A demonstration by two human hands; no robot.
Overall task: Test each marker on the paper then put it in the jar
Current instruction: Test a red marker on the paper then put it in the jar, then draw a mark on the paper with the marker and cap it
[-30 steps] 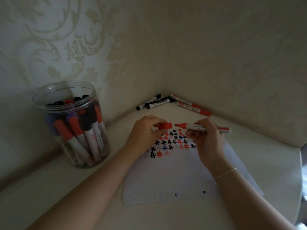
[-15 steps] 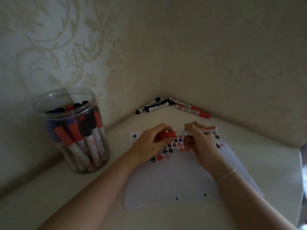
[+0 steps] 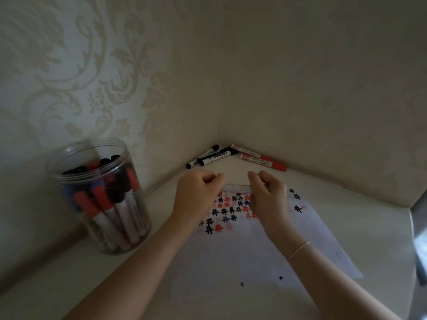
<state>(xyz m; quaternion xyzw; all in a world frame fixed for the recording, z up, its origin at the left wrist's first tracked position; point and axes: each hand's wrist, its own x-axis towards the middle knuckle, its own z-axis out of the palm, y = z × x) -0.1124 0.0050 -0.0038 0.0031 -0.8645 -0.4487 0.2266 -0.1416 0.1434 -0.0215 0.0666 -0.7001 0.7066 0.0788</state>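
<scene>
We're seeing both hands gripping one marker [image 3: 235, 188], held level just above the far end of the paper [image 3: 265, 255]: left hand [image 3: 196, 199] curling round its left end, right hand [image 3: 269, 195] curling round its right end, only the white barrel between them showing; we can't tell whether the cap is on. Counting loose markers in the far corner: three black markers [image 3: 211, 155] and two red markers [image 3: 261, 159], five total, lying flat against the walls, well apart from the hands. One clear jar [image 3: 97, 195] is standing open at left, holding a bundle of red-, black- and blue-capped markers leaning inside; the exact count is unreadable through the plastic. One sheet of paper is lying flat, carrying rows of small hash marks in black, red and blue, the hands covering part of them; two small ink dots are sitting near its near edge. A thin bracelet [image 3: 298, 250] is sitting on the right wrist. Everything is resting on a pale tabletop [image 3: 57, 285] fitted into a room corner with cream patterned wallpaper [image 3: 80, 77]. Lighting is dim.
</scene>
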